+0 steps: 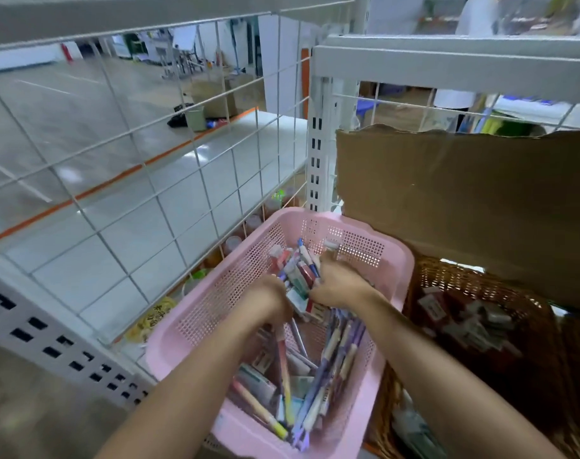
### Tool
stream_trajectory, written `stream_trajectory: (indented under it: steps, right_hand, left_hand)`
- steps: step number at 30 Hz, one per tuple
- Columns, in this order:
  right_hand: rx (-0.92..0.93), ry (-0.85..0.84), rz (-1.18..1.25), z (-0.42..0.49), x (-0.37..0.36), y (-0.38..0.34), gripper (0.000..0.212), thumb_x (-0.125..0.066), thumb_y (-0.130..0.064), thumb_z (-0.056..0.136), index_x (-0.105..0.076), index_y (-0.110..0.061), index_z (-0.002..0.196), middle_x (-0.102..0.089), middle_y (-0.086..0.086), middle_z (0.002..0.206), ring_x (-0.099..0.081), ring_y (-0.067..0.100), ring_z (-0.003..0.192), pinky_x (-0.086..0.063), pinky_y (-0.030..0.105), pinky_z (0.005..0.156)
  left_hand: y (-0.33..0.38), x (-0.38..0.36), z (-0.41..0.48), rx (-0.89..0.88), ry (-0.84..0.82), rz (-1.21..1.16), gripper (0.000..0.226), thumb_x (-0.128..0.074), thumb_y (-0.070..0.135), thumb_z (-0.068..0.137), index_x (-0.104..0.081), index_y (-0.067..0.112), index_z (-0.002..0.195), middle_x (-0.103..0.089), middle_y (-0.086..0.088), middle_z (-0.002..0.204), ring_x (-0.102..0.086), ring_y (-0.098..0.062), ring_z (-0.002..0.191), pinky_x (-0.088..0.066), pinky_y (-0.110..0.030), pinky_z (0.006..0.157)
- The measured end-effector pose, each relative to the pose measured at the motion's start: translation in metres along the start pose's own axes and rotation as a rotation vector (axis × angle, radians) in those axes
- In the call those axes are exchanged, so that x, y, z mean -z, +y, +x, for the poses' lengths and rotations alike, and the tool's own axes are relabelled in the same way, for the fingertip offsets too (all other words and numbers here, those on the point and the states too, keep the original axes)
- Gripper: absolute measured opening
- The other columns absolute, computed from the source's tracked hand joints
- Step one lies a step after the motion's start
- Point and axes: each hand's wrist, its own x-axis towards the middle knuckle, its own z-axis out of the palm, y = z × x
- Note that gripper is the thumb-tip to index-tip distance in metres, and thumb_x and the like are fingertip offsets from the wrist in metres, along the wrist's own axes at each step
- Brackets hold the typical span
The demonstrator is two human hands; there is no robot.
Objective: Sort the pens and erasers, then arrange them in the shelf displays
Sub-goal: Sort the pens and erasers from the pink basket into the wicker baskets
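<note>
A pink perforated basket [354, 250] sits on the shelf, filled with mixed pens [335, 369] and boxed erasers [298, 279]. Both my hands are inside it. My left hand [268, 299] curls its fingers round a bunch of erasers and pens at the middle of the basket. My right hand [338, 286] grips the same heap from the right side. To the right, a brown wicker basket [454, 279] holds several loose erasers [473, 323].
A torn cardboard sheet [464, 200] stands behind both baskets. A white wire grid panel [143, 167] closes the shelf's left side, with snack packets [153, 319] below it. A white slotted upright [315, 160] rises behind the pink basket. A person stands far back at the right.
</note>
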Motion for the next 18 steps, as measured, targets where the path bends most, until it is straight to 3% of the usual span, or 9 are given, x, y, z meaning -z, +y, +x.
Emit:
stream_trajectory:
  steps: [2,4,7,9,11,14,16,18]
  right_hand:
    - [-0.011,-0.011,-0.002,-0.001,-0.001,-0.002,0.074,-0.054,-0.021,0.088,-0.009,-0.003,0.144,-0.056,0.014,0.103,-0.058,0.026,0.091,-0.047,0.033,0.066]
    - [-0.002,-0.009,0.03,-0.004,0.001,-0.002,0.069,-0.049,-0.022,0.09,-0.011,0.002,0.143,-0.057,0.018,0.105,-0.058,0.029,0.092,-0.044,0.031,0.062]
    - [0.02,-0.017,0.209,-0.014,0.01,0.001,0.041,-0.042,-0.017,0.095,-0.031,0.002,0.129,-0.053,0.009,0.087,-0.054,0.02,0.072,-0.034,0.025,0.045]
    - [0.016,0.04,0.372,-0.022,0.016,0.003,0.028,-0.042,-0.018,0.096,-0.034,-0.008,0.121,-0.051,0.004,0.085,-0.05,0.013,0.065,-0.035,0.021,0.043]
    - [0.038,0.123,0.591,-0.028,0.021,0.005,0.028,-0.047,-0.016,0.093,-0.037,-0.012,0.119,-0.056,0.007,0.09,-0.056,0.018,0.07,-0.045,0.028,0.052]
    - [0.091,0.165,0.942,-0.042,0.027,0.003,0.033,-0.052,-0.012,0.088,-0.046,-0.013,0.121,-0.063,0.016,0.105,-0.066,0.031,0.089,-0.055,0.045,0.082]
    - [0.121,0.147,1.112,-0.054,0.028,0.001,0.031,-0.055,-0.012,0.086,-0.052,-0.011,0.118,-0.062,0.023,0.111,-0.065,0.039,0.097,-0.053,0.053,0.085]
    - [0.152,0.176,1.22,-0.067,0.027,-0.001,0.029,-0.055,-0.007,0.087,-0.057,-0.011,0.115,-0.062,0.026,0.111,-0.063,0.039,0.094,-0.052,0.05,0.084]
  left_hand:
    - [0.0,0.006,-0.006,-0.037,0.022,-0.086,0.016,-0.065,0.021,0.085,-0.06,0.006,0.082,-0.054,-0.001,0.067,-0.056,-0.018,0.067,-0.039,-0.021,0.047]
    - [-0.002,0.012,-0.012,-0.05,0.086,-0.268,0.019,-0.054,0.012,0.089,-0.048,0.009,0.071,-0.054,-0.004,0.064,-0.055,-0.02,0.06,-0.038,-0.024,0.047]
    - [-0.006,0.016,-0.022,-0.093,0.127,-0.509,0.013,-0.05,0.012,0.093,-0.049,0.009,0.08,-0.058,-0.008,0.07,-0.055,-0.021,0.058,-0.043,-0.028,0.052]
    - [-0.007,0.017,-0.025,-0.121,0.116,-0.658,0.014,-0.049,0.011,0.094,-0.052,0.008,0.08,-0.055,-0.009,0.07,-0.052,-0.022,0.06,-0.045,-0.032,0.059]
    - [-0.006,0.022,-0.029,-0.131,0.118,-0.86,0.013,-0.049,0.003,0.091,-0.051,0.006,0.078,-0.053,-0.011,0.069,-0.052,-0.024,0.059,-0.045,-0.034,0.059]
    - [-0.001,0.032,-0.043,-0.137,0.022,-1.275,0.009,-0.049,-0.007,0.089,-0.049,-0.001,0.082,-0.053,-0.013,0.065,-0.054,-0.018,0.047,-0.047,-0.026,0.046]
    - [0.005,0.033,-0.053,-0.159,-0.079,-1.479,0.014,-0.045,-0.008,0.09,-0.047,-0.002,0.078,-0.053,-0.01,0.051,-0.051,-0.014,0.038,-0.044,-0.019,0.039]
    - [0.013,0.03,-0.061,-0.164,-0.115,-1.599,0.014,-0.043,-0.006,0.09,-0.046,0.001,0.078,-0.052,-0.007,0.047,-0.048,-0.011,0.036,-0.04,-0.015,0.036]
